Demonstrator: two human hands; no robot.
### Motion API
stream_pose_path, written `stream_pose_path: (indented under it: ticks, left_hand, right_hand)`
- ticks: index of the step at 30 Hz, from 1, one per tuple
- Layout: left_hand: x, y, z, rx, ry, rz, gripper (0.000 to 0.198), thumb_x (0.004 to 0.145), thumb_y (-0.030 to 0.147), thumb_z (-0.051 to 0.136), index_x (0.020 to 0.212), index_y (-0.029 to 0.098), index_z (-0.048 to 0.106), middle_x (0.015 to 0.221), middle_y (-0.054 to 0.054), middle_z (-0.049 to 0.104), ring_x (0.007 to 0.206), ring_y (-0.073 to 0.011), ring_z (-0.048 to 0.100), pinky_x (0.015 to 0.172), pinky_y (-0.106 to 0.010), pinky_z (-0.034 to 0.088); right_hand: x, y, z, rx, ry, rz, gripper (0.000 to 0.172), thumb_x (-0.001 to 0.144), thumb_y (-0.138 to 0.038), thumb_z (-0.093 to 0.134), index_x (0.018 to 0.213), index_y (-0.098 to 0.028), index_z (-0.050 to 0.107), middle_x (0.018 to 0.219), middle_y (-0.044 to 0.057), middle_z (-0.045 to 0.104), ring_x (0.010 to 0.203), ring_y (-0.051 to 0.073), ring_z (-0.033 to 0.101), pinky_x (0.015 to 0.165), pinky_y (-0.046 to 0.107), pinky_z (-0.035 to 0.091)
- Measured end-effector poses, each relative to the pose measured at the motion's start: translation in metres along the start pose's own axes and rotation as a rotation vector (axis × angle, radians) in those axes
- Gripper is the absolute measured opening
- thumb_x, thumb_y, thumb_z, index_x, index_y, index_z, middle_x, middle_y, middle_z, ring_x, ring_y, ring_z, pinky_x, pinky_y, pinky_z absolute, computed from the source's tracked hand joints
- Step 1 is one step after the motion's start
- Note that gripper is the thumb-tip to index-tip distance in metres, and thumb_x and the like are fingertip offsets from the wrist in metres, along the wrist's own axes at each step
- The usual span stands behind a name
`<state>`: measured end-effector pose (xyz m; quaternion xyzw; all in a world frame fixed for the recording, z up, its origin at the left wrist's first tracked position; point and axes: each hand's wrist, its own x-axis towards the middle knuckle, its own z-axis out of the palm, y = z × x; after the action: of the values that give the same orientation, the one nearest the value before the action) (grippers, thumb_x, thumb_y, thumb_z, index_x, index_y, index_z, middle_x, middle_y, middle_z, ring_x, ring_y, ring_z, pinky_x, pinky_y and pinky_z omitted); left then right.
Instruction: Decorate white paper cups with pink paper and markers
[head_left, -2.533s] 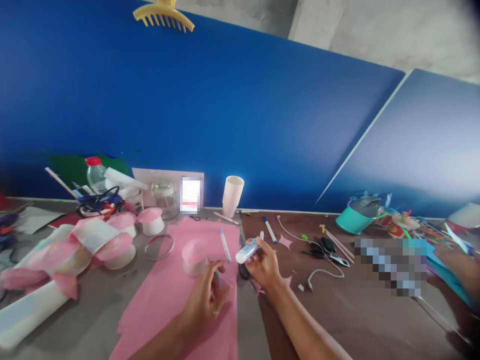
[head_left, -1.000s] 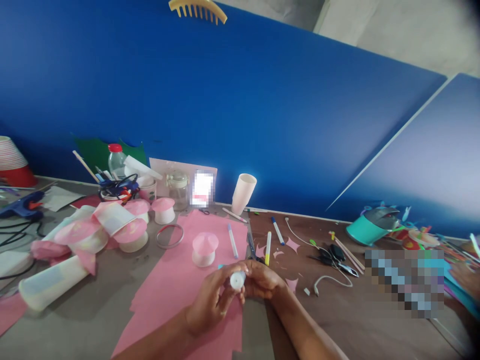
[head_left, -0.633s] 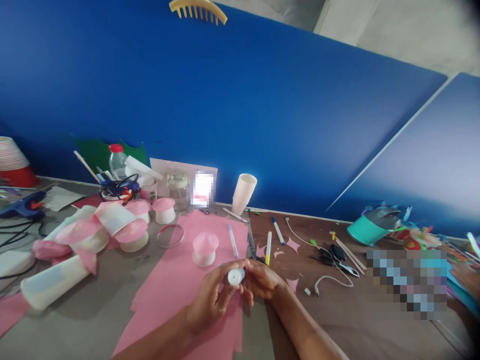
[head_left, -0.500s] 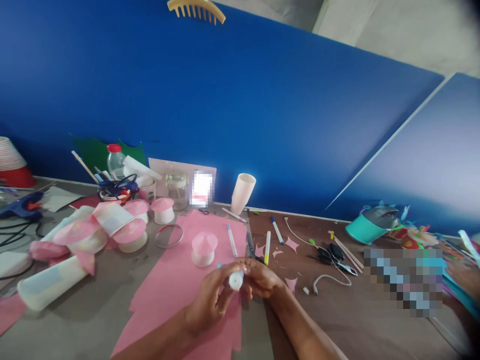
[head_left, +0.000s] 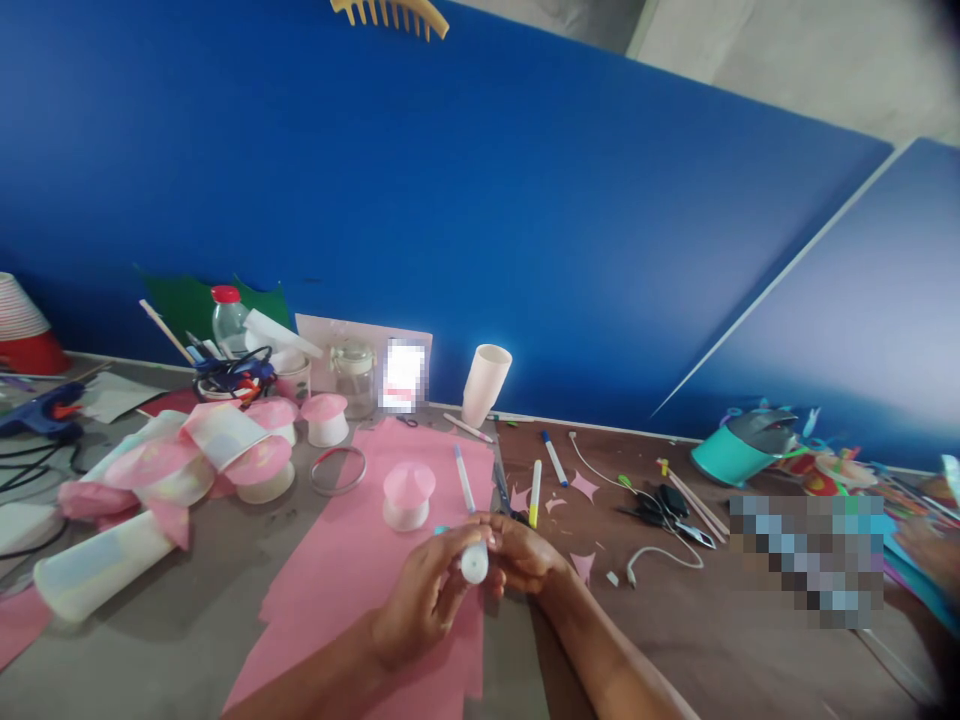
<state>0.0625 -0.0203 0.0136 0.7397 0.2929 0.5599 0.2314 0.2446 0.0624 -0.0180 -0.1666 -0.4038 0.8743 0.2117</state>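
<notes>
Over the pink paper (head_left: 315, 620), my left hand (head_left: 424, 590) is closed around a small white tube (head_left: 474, 565), its round end facing me. Curled fingers of my right hand (head_left: 525, 555) pinch the same tube from the right side. The rest of the tube is hidden by the fingers. A small paper tower with a pink cone roof (head_left: 409, 495) stands upright just beyond my left hand. Scissors (head_left: 504, 490) and a yellow-tipped marker (head_left: 535, 493) lie beyond my right hand. A blue-capped pen (head_left: 465, 478) rests on the paper.
Decorated paper cups (head_left: 105, 565) and pink-roofed pieces crowd the left. A tape ring (head_left: 337, 490), a glass jar (head_left: 354, 380) and a tall pale cup (head_left: 487, 385) stand farther back. Cables, a teal container (head_left: 731, 455) and another person's hand (head_left: 930, 550) are at right.
My hands and the white tube stay almost in place; the tube's end has tilted very slightly. The other person's hand at the far right has shifted a little.
</notes>
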Motion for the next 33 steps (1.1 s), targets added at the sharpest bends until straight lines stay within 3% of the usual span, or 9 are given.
stream_pose_path:
  ticks: [3, 8, 11, 15, 19, 23, 27, 30, 33]
  left_hand:
    - [-0.002, -0.002, 0.000, 0.011, 0.022, -0.023, 0.031, 0.104, 0.025, 0.049, 0.135, 0.021, 0.055, 0.108, -0.013, 0.078, 0.096, -0.0238, 0.077, 0.082, -0.033, 0.063]
    - [0.000, -0.001, -0.001, -0.003, 0.040, -0.078, 0.031, 0.104, 0.023, 0.048, 0.134, 0.022, 0.055, 0.114, -0.012, 0.077, 0.093, -0.0220, 0.077, 0.079, -0.031, 0.063]
    - [0.002, 0.003, -0.001, -0.009, 0.000, 0.019, 0.035, 0.104, 0.023, 0.047, 0.139, 0.022, 0.051, 0.099, -0.008, 0.079, 0.079, -0.0195, 0.077, 0.075, -0.030, 0.062]
    - [0.002, 0.007, -0.001, 0.094, -0.079, 0.139, 0.040, 0.103, 0.024, 0.048, 0.143, 0.023, 0.048, 0.108, -0.010, 0.079, 0.095, -0.0234, 0.076, 0.088, -0.032, 0.059]
    - [-0.001, 0.005, -0.001, 0.055, -0.081, 0.113, 0.039, 0.106, 0.026, 0.043, 0.144, 0.023, 0.044, 0.102, -0.009, 0.080, 0.094, -0.0217, 0.076, 0.092, -0.032, 0.057]
    - [-0.003, 0.007, -0.004, 0.112, 0.009, 0.010, 0.030, 0.108, 0.034, 0.037, 0.130, 0.022, 0.053, 0.099, -0.009, 0.076, 0.091, -0.0220, 0.074, 0.085, -0.032, 0.057]
    - [-0.003, 0.017, -0.005, 0.118, -0.028, -0.009, 0.033, 0.108, 0.044, 0.031, 0.115, 0.023, 0.055, 0.076, -0.003, 0.067, 0.062, -0.0172, 0.062, 0.062, -0.028, 0.052]
    - [-0.004, 0.026, -0.002, 0.149, -0.115, 0.036, 0.037, 0.106, 0.048, 0.029, 0.110, 0.023, 0.056, 0.073, -0.004, 0.064, 0.061, -0.0181, 0.058, 0.059, -0.029, 0.048]
    - [-0.004, 0.031, 0.001, 0.179, -0.215, 0.115, 0.038, 0.106, 0.049, 0.027, 0.110, 0.023, 0.055, 0.073, -0.004, 0.064, 0.064, -0.0193, 0.058, 0.065, -0.032, 0.048]
  right_hand:
    - [-0.001, -0.002, 0.003, 0.024, 0.025, -0.065, 0.055, 0.068, -0.040, 0.094, 0.103, -0.022, 0.056, 0.071, -0.007, 0.069, 0.049, 0.009, 0.064, 0.051, 0.021, 0.057]
    - [0.004, 0.003, 0.003, -0.036, -0.044, 0.035, 0.058, 0.081, -0.070, 0.072, 0.090, -0.013, 0.062, 0.058, 0.000, 0.066, 0.038, 0.008, 0.054, 0.037, 0.018, 0.047]
    - [0.004, 0.004, 0.001, -0.065, -0.051, 0.069, 0.056, 0.082, -0.065, 0.074, 0.084, -0.010, 0.063, 0.055, 0.000, 0.064, 0.034, 0.006, 0.047, 0.033, 0.015, 0.039]
    - [-0.002, 0.002, -0.002, -0.066, -0.024, -0.007, 0.057, 0.068, -0.053, 0.091, 0.099, -0.016, 0.060, 0.062, -0.006, 0.063, 0.038, 0.004, 0.051, 0.040, 0.015, 0.045]
    - [-0.004, -0.002, 0.001, -0.116, -0.008, -0.057, 0.060, 0.063, -0.054, 0.093, 0.097, -0.020, 0.056, 0.064, -0.007, 0.062, 0.042, 0.008, 0.054, 0.042, 0.020, 0.049]
    - [0.002, -0.008, 0.010, -0.220, 0.184, -0.231, 0.053, 0.075, -0.066, 0.079, 0.093, -0.019, 0.062, 0.075, -0.001, 0.064, 0.049, 0.008, 0.052, 0.047, 0.021, 0.047]
    - [0.009, -0.008, 0.020, -0.315, 0.399, -0.428, 0.036, 0.085, -0.055, 0.073, 0.093, -0.021, 0.066, 0.077, -0.002, 0.060, 0.053, 0.008, 0.041, 0.053, 0.021, 0.041]
    - [0.011, -0.003, 0.030, -0.727, 0.479, -0.481, 0.023, 0.088, -0.042, 0.071, 0.099, -0.021, 0.071, 0.091, 0.003, 0.062, 0.070, 0.014, 0.052, 0.067, 0.026, 0.047]
    - [0.013, 0.002, 0.040, -1.362, 0.436, -0.342, 0.031, 0.090, -0.032, 0.066, 0.119, -0.021, 0.067, 0.112, 0.009, 0.061, 0.088, 0.020, 0.060, 0.080, 0.033, 0.051]
